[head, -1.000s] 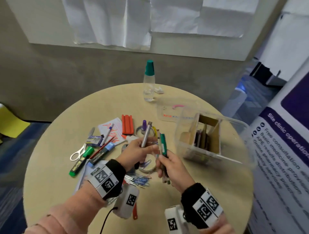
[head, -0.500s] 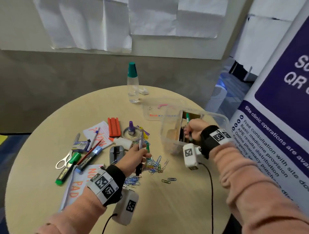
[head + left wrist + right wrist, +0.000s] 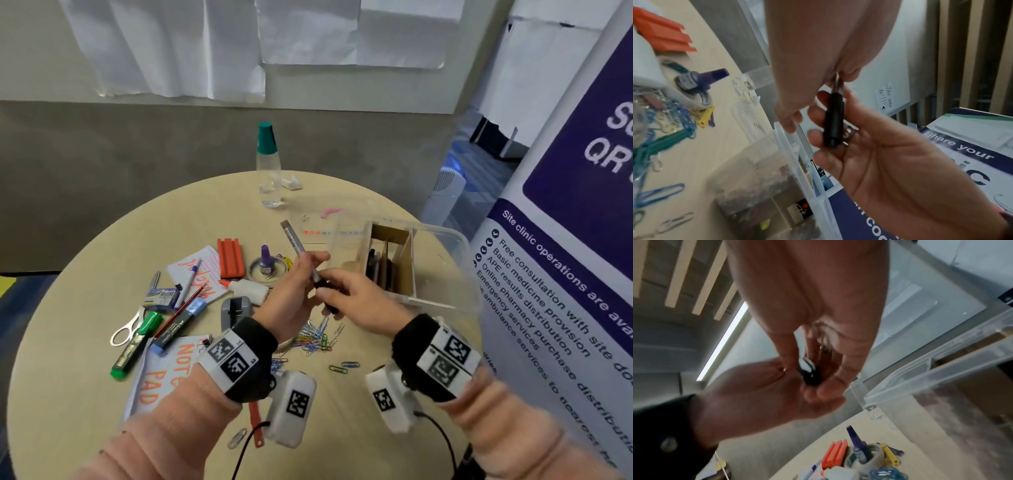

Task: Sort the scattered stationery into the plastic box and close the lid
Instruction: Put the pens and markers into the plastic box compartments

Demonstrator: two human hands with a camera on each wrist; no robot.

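Round table (image 3: 85, 394), centre frame; plastic box (image 3: 445, 270) at centre right, lid off, just right of both hands; left hand (image 3: 291, 294) pinches the pen (image 3: 297, 247) mid-shaft; right hand (image 3: 356, 301) grips its dark lower end; long axis slants toward upper left.

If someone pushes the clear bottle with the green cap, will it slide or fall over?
The bottle stands upright, tall and narrow, so a push near its green cap would probably tip it. It looks nearly empty, so likely light. Lying down, its round body would probably roll on the table.
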